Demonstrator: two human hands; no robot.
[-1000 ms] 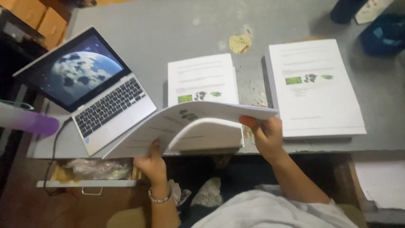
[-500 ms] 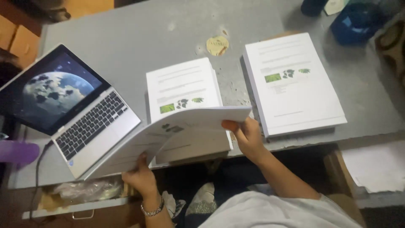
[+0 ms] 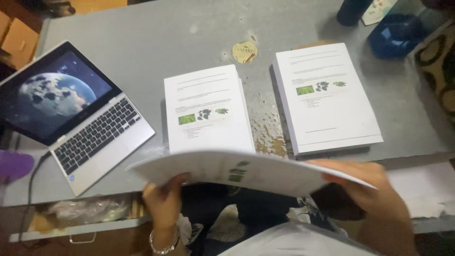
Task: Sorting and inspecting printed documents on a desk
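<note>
A thin bundle of printed sheets [image 3: 246,171] hangs in the lower middle of the frame, held off the grey surface [image 3: 156,42] by both hands. Its long axis runs left to right across the picture, sagging a little toward the viewer, with a small green leaf print showing on the upper face.

The left hand [image 3: 163,204] grips the bundle's lower-left end from beneath — its fingers are curled up against the underside and the thumb is hidden by the paper, so it reads as a pinch on the sheets. A bracelet sits on that wrist. The right hand [image 3: 374,189] is blurred at the lower right; its fingers lie closed along the right end of the bundle, pinching the edge as far as the blur allows one to tell.

Just above the bundle in the frame, at centre, lies a stack of matching pages [image 3: 208,109], upright to the viewer, its lower edge partly covered by the held sheets. A thicker second stack [image 3: 327,99] lies to the right of centre, apart from the first, with a patch of flaked paint on the surface between them. The centre stack sits between the two hands, about equally near each.

An open laptop [image 3: 76,118] fills the left side, a round sticker [image 3: 244,50] lies above the stacks, and a blue container [image 3: 395,35] stands at the upper right.
</note>
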